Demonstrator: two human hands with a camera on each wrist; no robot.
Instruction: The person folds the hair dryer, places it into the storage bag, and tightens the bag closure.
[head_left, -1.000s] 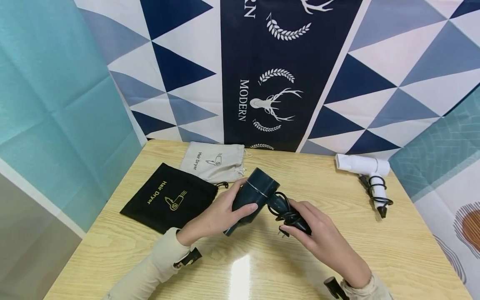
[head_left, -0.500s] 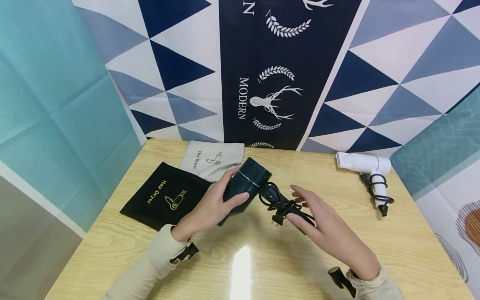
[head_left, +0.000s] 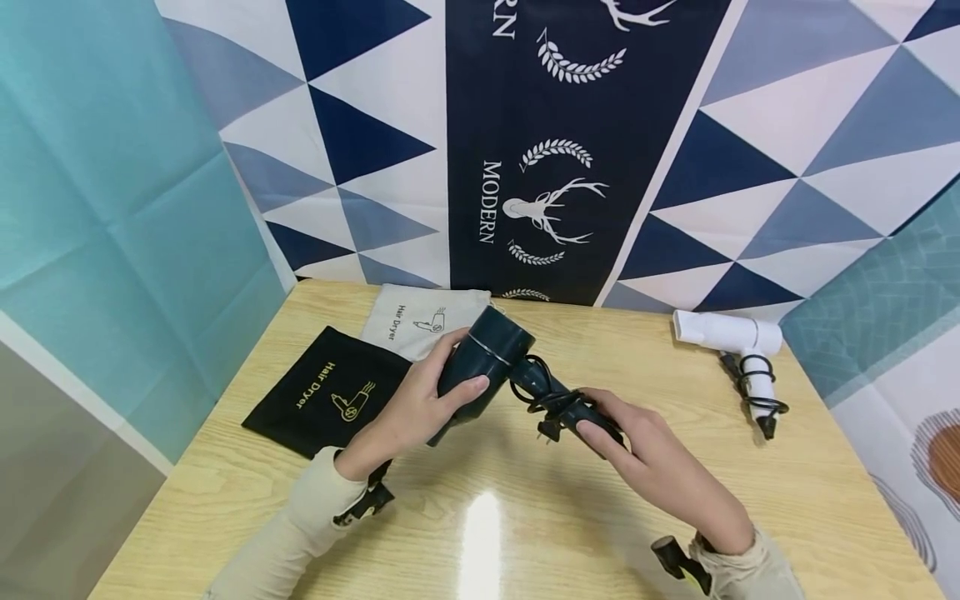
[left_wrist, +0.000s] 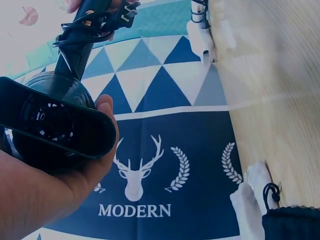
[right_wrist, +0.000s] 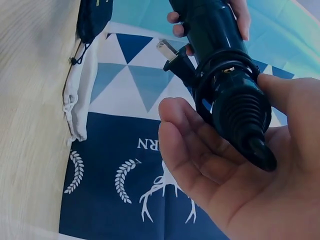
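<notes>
A dark green-black hair dryer (head_left: 491,346) is held above the table between both hands, its barrel tilted. My left hand (head_left: 420,400) grips the barrel, thumb across its near side. The handle end lies in my right hand (head_left: 648,454), with the thumb on top and the fingers curved around the far side. A black cord (head_left: 551,400) is wound around the handle, and its two-pin plug (right_wrist: 175,60) sticks out sideways. In the left wrist view the flat nozzle (left_wrist: 57,122) faces the camera.
On the table's left lies a black drawstring pouch (head_left: 307,400) printed "Hair Dryer". Behind it is a light grey pouch (head_left: 401,317) with the same print. A white hair dryer (head_left: 731,331), cord-wrapped, lies at the back right. Patterned cloth walls (head_left: 390,208) enclose the table.
The dark hair dryer has shifted slightly left and away from me. My right hand loosened its fingers from the handle half a second ago and now holds it again. Pouches and white dryer stay put.
</notes>
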